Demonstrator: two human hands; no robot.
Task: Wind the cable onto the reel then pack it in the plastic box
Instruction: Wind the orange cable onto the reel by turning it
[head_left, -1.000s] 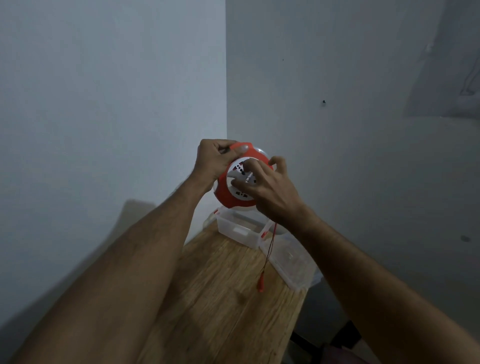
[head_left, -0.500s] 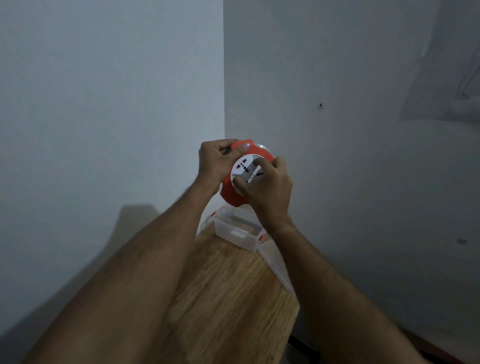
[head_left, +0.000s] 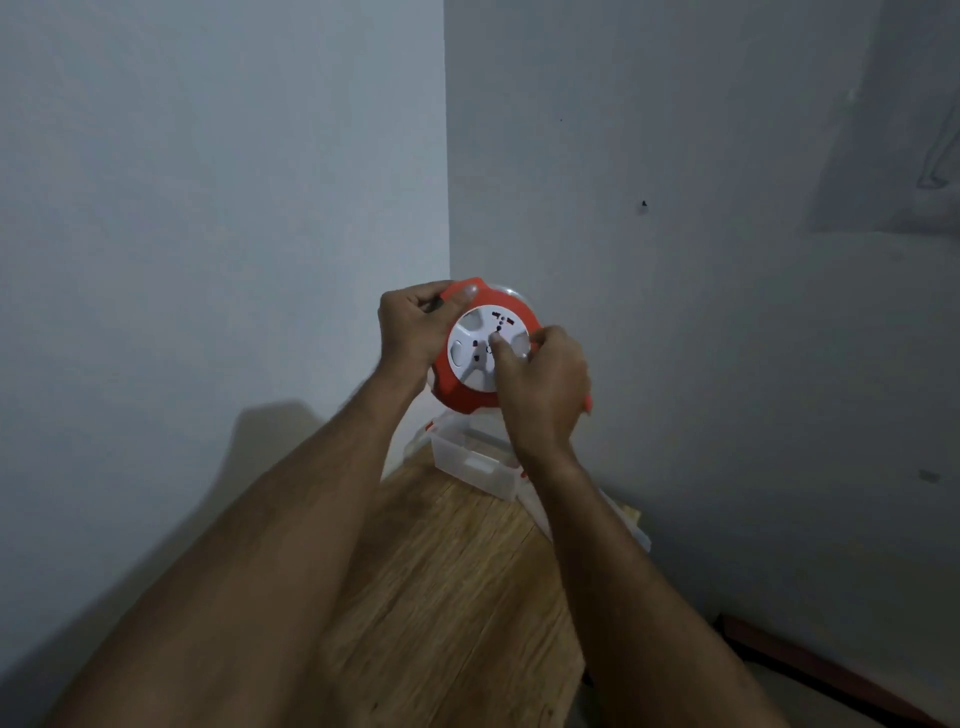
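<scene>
I hold a round red cable reel (head_left: 457, 387) with a white socket face (head_left: 480, 348) up in the air, over the far end of the table. My left hand (head_left: 410, 327) grips the reel's top left rim and handle. My right hand (head_left: 540, 379) rests on the white face, fingers pressed into it. A bit of red (head_left: 588, 404) shows beside my right wrist; the cable itself is hidden. The clear plastic box (head_left: 475, 465) stands open on the table right below the reel.
The wooden table (head_left: 431, 597) runs away from me into a corner of two grey walls. The box's clear lid (head_left: 631, 525) hangs over the table's right edge. The floor lies dark to the right of the table.
The hanging red cable with its plug is no longer in sight below the reel. My right hand has turned the white face round, and the reel has dropped a little toward the box.
</scene>
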